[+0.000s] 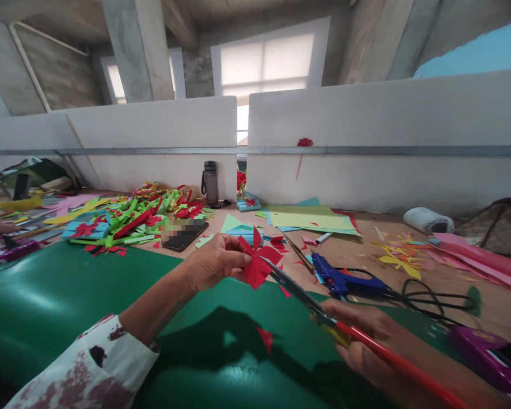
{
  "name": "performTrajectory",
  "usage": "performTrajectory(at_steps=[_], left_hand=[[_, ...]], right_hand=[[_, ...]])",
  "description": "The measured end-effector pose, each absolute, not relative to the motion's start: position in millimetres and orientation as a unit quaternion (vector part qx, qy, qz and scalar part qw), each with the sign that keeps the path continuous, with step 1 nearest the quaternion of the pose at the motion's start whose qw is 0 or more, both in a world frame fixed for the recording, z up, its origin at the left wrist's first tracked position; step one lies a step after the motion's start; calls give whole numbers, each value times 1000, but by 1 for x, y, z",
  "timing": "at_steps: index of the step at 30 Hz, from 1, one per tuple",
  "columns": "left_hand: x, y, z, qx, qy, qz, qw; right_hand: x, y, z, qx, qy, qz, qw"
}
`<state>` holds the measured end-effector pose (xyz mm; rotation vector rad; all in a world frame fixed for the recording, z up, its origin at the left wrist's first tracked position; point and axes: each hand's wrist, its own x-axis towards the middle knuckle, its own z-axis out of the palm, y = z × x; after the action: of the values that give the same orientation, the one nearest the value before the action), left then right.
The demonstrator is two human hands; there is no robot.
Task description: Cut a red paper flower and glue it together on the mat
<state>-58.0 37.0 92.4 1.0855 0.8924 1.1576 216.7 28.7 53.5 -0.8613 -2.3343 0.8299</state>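
Between the thumb and fingers of my left hand [219, 261] is a red paper flower [259, 258] with pointed petals, held up above the green mat [132, 301]. My right hand [370, 341] grips a pair of scissors [296, 291] with red and yellow on the handles. The scissor blades point up and left, and their tips meet the flower near its centre; whether they are cutting paper I cannot tell. On the mat below lies a red paper scrap [265, 339], apart from both hands.
A blue glue gun [344, 278] with a black cord lies to the right, near a purple tool [485, 355]. Left of centre are a phone [185, 235], a pile of green and red paper strips [140, 213] and a bottle [210, 183]. White panels [378, 119] stand behind.
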Motion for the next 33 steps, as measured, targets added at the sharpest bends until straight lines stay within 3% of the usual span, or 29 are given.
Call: performTrajectory(at_steps=[23,33], left_hand=[[-60,37,90,469,392,495,618],[-60,38,92,465,390,505,614]], right_hand=[[215,28,61,-309,-894,243,214],[214,29,61,-312,-874,297,226]])
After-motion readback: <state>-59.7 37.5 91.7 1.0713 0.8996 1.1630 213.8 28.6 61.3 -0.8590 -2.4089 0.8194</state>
